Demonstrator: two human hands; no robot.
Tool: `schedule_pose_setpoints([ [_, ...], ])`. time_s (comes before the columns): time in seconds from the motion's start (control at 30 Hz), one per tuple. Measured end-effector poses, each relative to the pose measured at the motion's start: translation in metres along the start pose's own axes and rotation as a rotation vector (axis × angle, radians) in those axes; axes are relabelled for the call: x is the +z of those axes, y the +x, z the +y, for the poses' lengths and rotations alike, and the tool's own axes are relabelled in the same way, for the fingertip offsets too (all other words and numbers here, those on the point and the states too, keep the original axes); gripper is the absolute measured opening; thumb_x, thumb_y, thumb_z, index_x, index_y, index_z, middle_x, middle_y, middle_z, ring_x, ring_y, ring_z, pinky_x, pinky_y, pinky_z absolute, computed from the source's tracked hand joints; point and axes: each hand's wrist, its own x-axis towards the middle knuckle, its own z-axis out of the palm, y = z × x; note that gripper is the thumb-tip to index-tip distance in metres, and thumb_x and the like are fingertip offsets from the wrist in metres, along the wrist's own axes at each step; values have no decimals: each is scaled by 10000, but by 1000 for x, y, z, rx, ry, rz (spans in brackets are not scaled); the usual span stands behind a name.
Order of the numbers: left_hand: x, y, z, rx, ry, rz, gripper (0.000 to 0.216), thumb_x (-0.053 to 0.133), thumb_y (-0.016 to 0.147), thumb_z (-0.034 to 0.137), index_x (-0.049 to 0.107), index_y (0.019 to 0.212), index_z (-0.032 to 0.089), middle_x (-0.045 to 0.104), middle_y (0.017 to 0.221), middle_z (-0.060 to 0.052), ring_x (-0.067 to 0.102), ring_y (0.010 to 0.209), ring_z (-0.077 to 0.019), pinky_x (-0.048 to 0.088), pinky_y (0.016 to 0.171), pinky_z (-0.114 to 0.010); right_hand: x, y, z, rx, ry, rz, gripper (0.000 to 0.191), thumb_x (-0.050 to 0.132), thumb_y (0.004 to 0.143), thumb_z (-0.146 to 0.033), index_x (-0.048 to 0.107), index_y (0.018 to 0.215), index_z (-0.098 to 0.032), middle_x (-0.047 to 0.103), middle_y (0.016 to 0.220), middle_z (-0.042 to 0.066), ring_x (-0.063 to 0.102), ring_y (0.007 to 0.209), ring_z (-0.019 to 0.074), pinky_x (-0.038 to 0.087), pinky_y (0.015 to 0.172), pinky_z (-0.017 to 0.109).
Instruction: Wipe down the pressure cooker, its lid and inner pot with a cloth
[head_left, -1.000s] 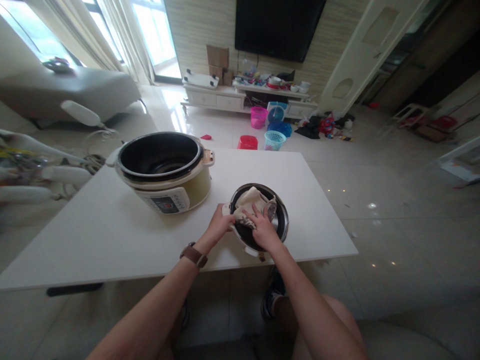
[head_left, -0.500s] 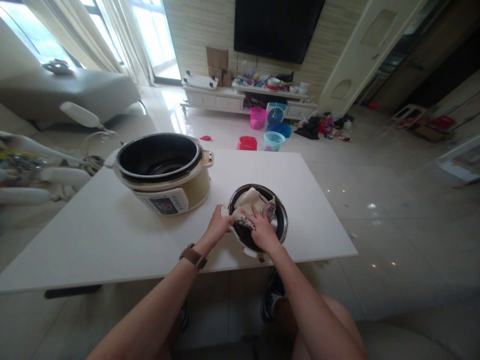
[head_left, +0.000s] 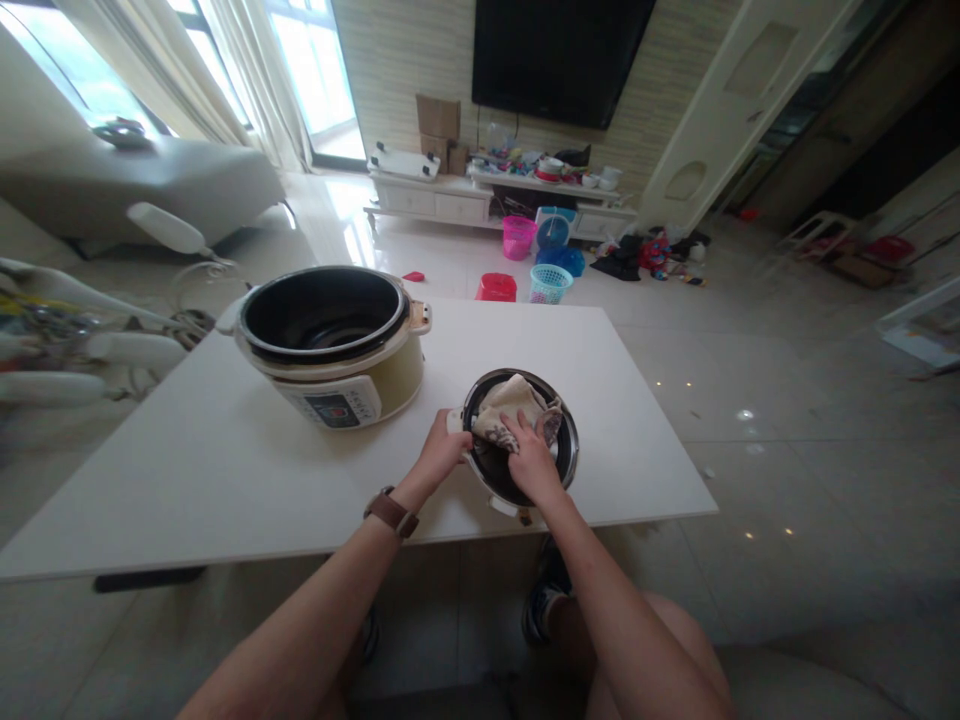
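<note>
A round cooker lid lies upside down near the front edge of the white table. A cream cloth lies bunched inside it. My right hand presses on the cloth with curled fingers. My left hand grips the lid's left rim. A brown watch sits on my left wrist. The open cream rice cooker with its dark inner pot stands to the left, farther back.
A grey sofa and white chair parts stand at the left. Beyond the table are a red tub, pink and blue baskets, a cluttered white TV cabinet and a dark TV. Tiled floor stretches to the right.
My right hand has slid slightly with the cloth inside the lid and bunched it more. My left hand keeps its hold on the rim.
</note>
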Motion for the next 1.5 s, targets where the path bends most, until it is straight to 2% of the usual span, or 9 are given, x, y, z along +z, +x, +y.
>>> schedule_pose_setpoints([
  [0.4, 0, 2, -3, 17, -6, 9, 606, 602, 535, 200, 565, 1139, 190, 662, 1016, -75, 664, 906, -259, 558, 575, -284, -3, -2, -6, 14, -63, -26, 878, 488, 844, -15, 472, 1654, -353, 278, 1805, 15, 132, 1695, 388, 272, 1340, 593],
  [0.6, 0, 1, -1, 2, -8, 12, 597, 608, 539, 197, 563, 1134, 192, 660, 1006, -72, 662, 895, -255, 561, 579, -289, -3, -2, -6, 28, -76, -36, 904, 503, 823, -16, 468, 1653, -372, 270, 1808, -19, 149, 1696, 358, 256, 1350, 567],
  [0.9, -1, 3, -5, 1, -43, 7, 600, 616, 543, 188, 566, 1141, 194, 649, 1016, -72, 650, 937, -257, 580, 611, -297, -4, -3, -8, 22, -66, -35, 899, 502, 824, -13, 475, 1651, -365, 284, 1803, -13, 135, 1698, 365, 254, 1352, 568],
  [1.5, 0, -1, 4, -18, -15, 24, 598, 599, 513, 200, 547, 1109, 202, 645, 1039, -77, 655, 942, -264, 546, 571, -280, -4, -4, -9, 11, -58, -37, 877, 493, 844, -17, 473, 1654, -353, 287, 1804, 12, 127, 1696, 379, 242, 1353, 589],
])
